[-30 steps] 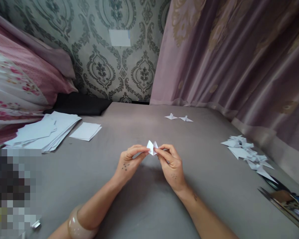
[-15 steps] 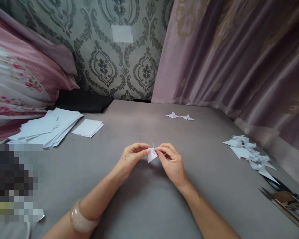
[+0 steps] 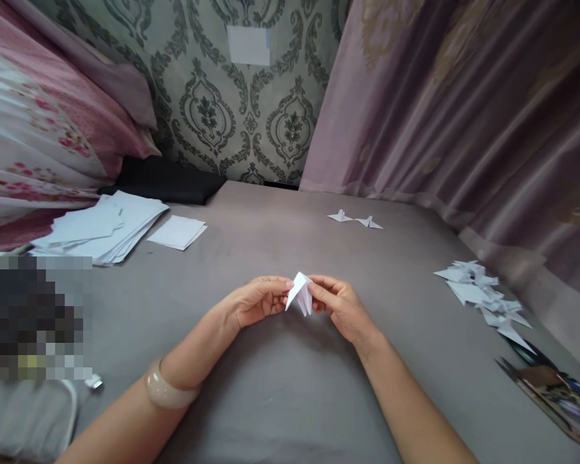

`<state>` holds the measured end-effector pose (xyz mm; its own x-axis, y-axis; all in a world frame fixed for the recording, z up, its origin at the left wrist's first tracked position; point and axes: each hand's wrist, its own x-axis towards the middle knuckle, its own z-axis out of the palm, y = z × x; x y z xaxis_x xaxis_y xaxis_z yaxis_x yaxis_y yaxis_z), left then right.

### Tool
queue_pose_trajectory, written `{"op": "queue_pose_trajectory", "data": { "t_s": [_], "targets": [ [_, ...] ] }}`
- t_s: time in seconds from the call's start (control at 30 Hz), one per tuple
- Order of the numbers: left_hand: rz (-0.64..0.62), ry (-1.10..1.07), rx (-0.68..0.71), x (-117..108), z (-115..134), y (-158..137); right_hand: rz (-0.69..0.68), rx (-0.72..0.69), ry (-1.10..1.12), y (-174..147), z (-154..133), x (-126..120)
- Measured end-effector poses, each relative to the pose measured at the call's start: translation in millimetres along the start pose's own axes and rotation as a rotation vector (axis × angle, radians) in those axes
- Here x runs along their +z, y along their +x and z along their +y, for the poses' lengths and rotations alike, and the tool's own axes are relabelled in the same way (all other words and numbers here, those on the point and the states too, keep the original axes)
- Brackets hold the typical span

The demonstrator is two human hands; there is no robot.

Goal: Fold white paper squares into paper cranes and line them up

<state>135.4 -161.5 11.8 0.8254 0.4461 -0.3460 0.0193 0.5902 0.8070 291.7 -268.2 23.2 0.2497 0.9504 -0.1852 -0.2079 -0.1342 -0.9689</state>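
Between my two hands is a small folded piece of white paper (image 3: pixel 300 291), with a peak at the top and several points hanging down. My left hand (image 3: pixel 261 299) pinches its left side between thumb and fingers. On the right side, the thumb and fingers of my right hand (image 3: pixel 337 303) are closed on the same paper. It is held up just above the grey surface (image 3: pixel 251 399). Farther back lie two folded white paper cranes (image 3: pixel 340 216), side by side with their wings spread.
At the right lies a pile of folded paper cranes (image 3: pixel 483 293), with scissors (image 3: pixel 510 370) and other tools nearer me. White paper sheets (image 3: pixel 101 225) and a stack of paper squares (image 3: pixel 178 232) lie at the left. A white cable (image 3: pixel 72 412) is at the lower left.
The folded paper has been turned, so its peak now faces up and its points hang down. Both hands still grip it. The whole view has shifted slightly.
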Motion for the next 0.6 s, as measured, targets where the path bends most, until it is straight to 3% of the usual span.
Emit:
{"op": "queue_pose_trajectory", "data": {
  "t_s": [0.1,0.37,0.6],
  "targets": [
    [-0.038,-0.075,-0.086,-1.0,-0.7,1.5,0.048,-0.015,-0.033,1.2,1.0,-0.4],
    [0.027,-0.062,-0.107,0.1,-1.8,3.0,0.16,0.028,0.002,4.0,4.1,2.9],
    [0.164,0.021,0.073,4.1,-8.9,6.2,0.166,-0.057,0.004,3.5,4.9,4.3]
  ]
}}
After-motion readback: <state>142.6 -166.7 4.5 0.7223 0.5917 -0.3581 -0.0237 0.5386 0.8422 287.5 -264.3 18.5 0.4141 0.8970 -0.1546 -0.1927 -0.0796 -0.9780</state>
